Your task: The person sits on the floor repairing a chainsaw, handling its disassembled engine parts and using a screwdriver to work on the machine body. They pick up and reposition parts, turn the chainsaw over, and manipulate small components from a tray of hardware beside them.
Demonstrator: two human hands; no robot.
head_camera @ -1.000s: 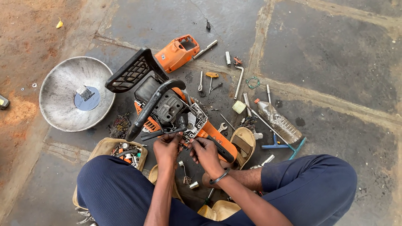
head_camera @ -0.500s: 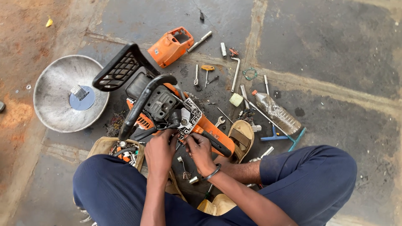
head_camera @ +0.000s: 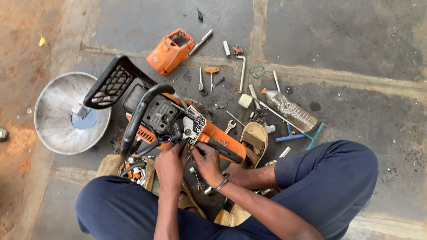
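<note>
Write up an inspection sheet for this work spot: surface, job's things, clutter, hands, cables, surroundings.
Surface: stone slab floor, grimy, with dark debris under the work.
Job's things: orange chainsaw body, cover off, lying before the seated person; orange cover lies apart, further away.
Clutter: metal bowl holding a brush; plastic bottle; spanner; blue T-handle tool; sandal; small box of parts.
Hands: left hand and right hand both at the saw's near edge; what they grip is hidden.
Cables: nothing seen.
Surroundings: reddish dirt on the left.
</note>
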